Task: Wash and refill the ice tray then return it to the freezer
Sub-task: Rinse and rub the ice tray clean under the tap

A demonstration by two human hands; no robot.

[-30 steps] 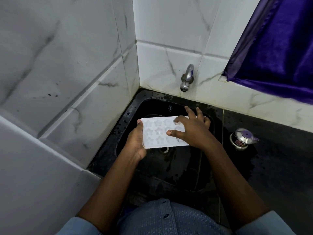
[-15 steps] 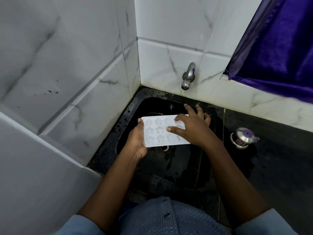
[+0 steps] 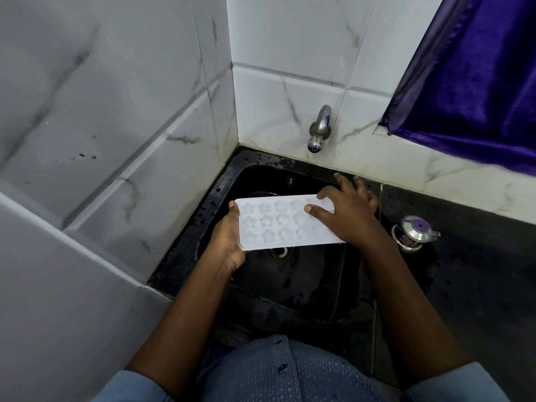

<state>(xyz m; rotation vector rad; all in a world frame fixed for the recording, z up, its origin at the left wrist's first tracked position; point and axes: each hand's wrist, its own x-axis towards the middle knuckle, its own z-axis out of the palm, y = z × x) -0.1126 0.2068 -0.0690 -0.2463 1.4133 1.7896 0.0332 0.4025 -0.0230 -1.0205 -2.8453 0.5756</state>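
Marble-tiled walls enclose a black sink set in a dark, wet surface, tap above. Left hand grips the left end of the white ice tray over the drain; right hand lies spread-fingered on its right end.

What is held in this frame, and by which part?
The white plastic star-moulded ice tray: the left hand grips its left short end; the right hand lies spread over its right end.
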